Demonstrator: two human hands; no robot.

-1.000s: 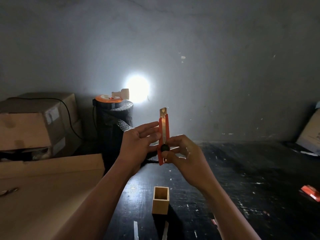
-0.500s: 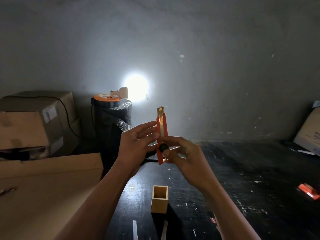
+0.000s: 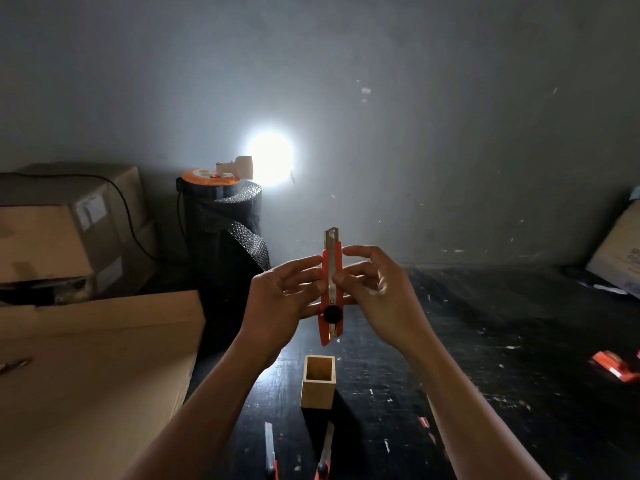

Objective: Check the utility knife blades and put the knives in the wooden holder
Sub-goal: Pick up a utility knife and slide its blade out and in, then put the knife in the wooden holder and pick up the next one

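I hold a red utility knife [image 3: 330, 292] upright in front of me, its blade sticking out at the top and its black wheel facing me. My left hand [image 3: 282, 296] grips the knife's left side. My right hand [image 3: 375, 287] pinches its upper body from the right, thumb on the metal rail. Below the knife a square wooden holder [image 3: 318, 382] stands open-topped on the dark table [image 3: 485, 341]; I see nothing inside it. Two more knives, one [image 3: 269, 448] left and another [image 3: 325, 448] right, lie near the front edge.
A flat cardboard sheet [image 3: 93, 368] lies at the left, with stacked boxes [image 3: 65, 230] behind. A black wrapped cylinder [image 3: 225, 237] carries a lit lamp [image 3: 239, 169]. Another red knife [image 3: 613, 367] lies at the far right, and a box [image 3: 620, 258] leans on the wall.
My right hand has slid up from the black wheel to the knife's upper body. The knife stays upright, and the wheel now shows uncovered.
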